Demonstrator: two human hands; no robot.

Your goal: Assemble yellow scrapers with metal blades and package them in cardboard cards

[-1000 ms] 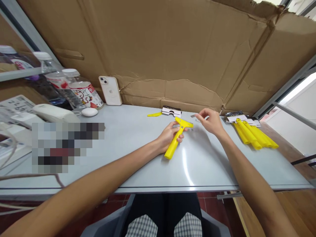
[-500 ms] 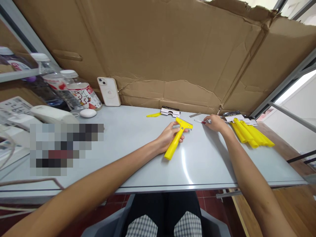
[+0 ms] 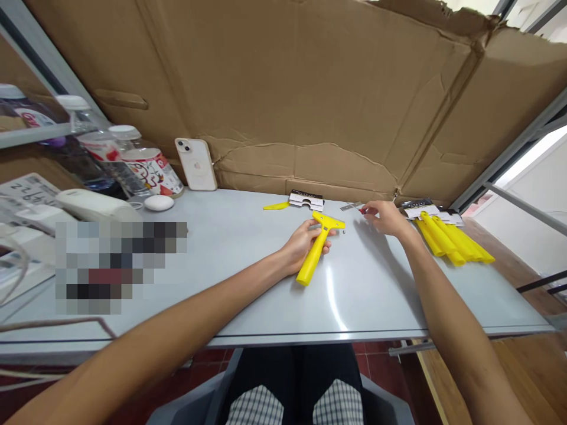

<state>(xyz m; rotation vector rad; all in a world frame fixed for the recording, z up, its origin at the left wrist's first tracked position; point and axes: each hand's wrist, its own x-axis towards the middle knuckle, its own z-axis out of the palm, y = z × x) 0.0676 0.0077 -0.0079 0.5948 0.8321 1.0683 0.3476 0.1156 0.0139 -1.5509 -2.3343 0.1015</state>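
Observation:
My left hand (image 3: 303, 245) is closed around a yellow scraper (image 3: 313, 257), its wide head pointing away from me and its handle toward me. Just right of the scraper head, a tiny dark part, perhaps a screw (image 3: 344, 232), shows above the tabletop. My right hand (image 3: 383, 217) pinches a small screwdriver (image 3: 364, 211) with a red handle; its thin shaft points left. Beside the shaft lies a flat metal blade (image 3: 348, 207), which the shaft partly overlaps in view.
Several yellow scraper handles (image 3: 452, 239) with black-and-white packaging lie at the right. A yellow piece (image 3: 276, 206) and a packaging card (image 3: 305, 199) sit at the back. A white phone (image 3: 196, 165) leans on the cardboard (image 3: 283, 88); bottles (image 3: 153, 171) stand at the left.
My right hand has moved slightly up and left, turning the screwdriver so its shaft now points up-left toward the blade. My left hand and the scraper stay nearly still.

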